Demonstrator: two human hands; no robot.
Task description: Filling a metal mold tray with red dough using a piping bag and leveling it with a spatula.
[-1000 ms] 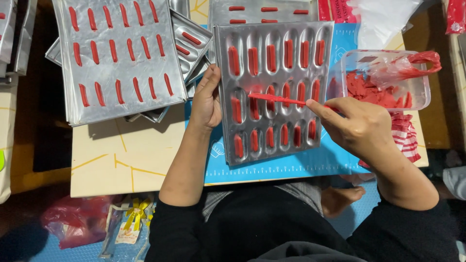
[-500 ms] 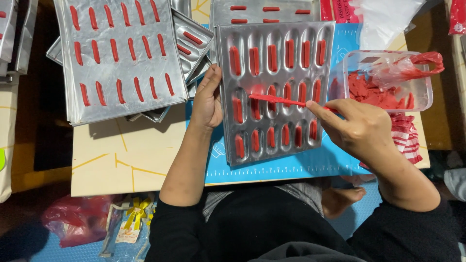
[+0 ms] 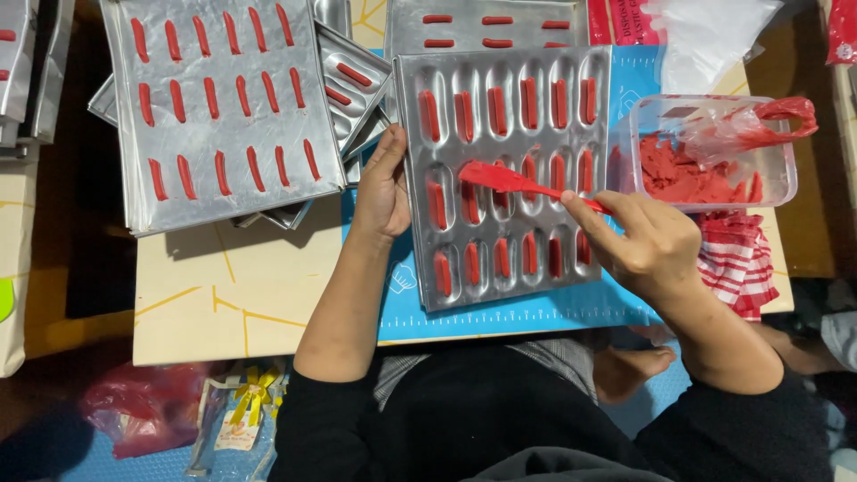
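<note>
Right hand: the right hand pinches the handle end of a thin red silicone spatula between thumb and fingers.
Spatula: one; it looks light and bendy at the blade, which lies over the middle row of the mould; best held far back on the handle, as it is.
Left hand: the left hand lies flat, fingers together, pressed on the mould's left edge.
Mould: a shiny silver metal tray with oval hollows, three rows of six, flat on a blue mat; probably stiff, light and slippery, so steady it by the rim.
Dough: one clear plastic tub of soft red dough, right of the mould; sticky by the look of it.
Far trays: the flat silver sheet with red strips holds eighteen, atop other trays whose number I cannot tell.
</note>
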